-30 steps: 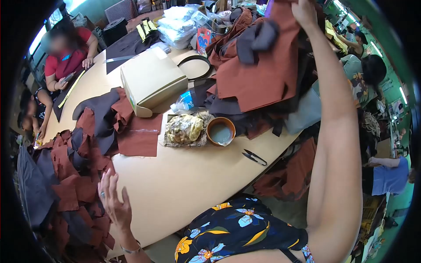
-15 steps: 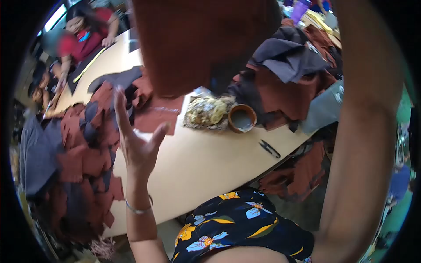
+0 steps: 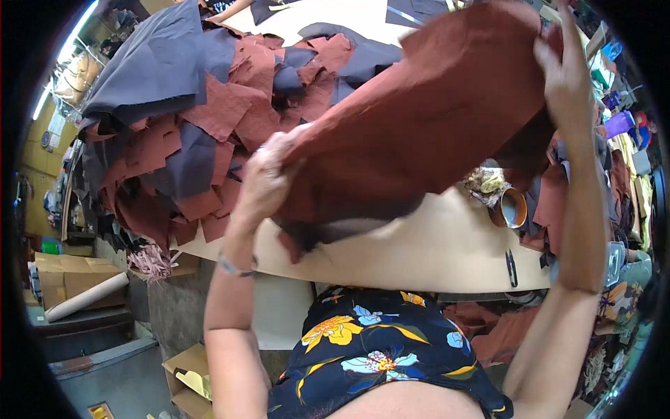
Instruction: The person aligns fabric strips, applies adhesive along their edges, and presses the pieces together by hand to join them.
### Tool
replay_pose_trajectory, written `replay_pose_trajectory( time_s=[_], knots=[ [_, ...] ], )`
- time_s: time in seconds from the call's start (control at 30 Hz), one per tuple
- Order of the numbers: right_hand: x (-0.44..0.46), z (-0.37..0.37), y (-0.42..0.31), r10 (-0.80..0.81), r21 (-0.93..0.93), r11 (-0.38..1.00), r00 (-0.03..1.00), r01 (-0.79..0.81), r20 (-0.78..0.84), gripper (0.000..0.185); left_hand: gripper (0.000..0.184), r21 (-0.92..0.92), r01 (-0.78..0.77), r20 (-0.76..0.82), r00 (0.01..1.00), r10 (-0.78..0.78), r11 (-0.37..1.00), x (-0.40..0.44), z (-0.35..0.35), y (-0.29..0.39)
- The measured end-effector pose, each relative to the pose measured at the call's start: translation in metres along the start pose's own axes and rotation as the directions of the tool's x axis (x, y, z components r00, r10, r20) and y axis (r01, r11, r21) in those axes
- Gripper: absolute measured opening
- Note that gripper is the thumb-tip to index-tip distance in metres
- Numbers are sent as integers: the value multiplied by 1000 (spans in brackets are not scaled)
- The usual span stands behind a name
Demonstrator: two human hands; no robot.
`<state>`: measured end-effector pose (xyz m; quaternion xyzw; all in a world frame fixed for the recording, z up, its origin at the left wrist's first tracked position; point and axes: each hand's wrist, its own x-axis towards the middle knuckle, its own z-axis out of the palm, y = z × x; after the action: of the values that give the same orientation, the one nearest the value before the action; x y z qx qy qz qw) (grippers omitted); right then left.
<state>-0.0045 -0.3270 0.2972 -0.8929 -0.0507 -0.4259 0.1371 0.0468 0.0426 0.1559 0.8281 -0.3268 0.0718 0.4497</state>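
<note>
A large reddish-brown piece of fabric [image 3: 419, 119] with a dark underside stretches between my two hands above the table. My left hand [image 3: 269, 174] is closed around its lower left corner. Up at the far right, my right hand [image 3: 565, 84], slightly blurred, grips the opposite end. Under the raised cloth, part of the tabletop [image 3: 405, 258] is hidden. Beyond my left hand lies a heap of brown and dark grey fabric pieces [image 3: 223, 105], which drapes over the table's left side.
Thread snips [image 3: 511, 269] lie near the front right edge, with a brown bowl [image 3: 511, 208] behind them. Beside the bowl is a yellowish lumpy mass [image 3: 486, 183], partly covered. More fabric [image 3: 553, 202] is piled at right. A cardboard box [image 3: 77, 279] stands at lower left.
My left hand, spread and holding nothing before, now grips the fabric. The fabric has come lower and spread out between both hands. My view has turned left.
</note>
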Motion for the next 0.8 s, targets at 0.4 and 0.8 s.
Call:
replay_pose_trajectory(
  time_s=[0.4,0.8],
  knots=[
    [-201,52,-79,118,256,822,593,-508,797,70,35,729,-10,351,864,-361,684,-114,-105,-61],
    [-190,164,-19,194,-154,981,490,-122,850,64,32,48,-22,479,878,-4,999,-106,78,22]
  ],
)
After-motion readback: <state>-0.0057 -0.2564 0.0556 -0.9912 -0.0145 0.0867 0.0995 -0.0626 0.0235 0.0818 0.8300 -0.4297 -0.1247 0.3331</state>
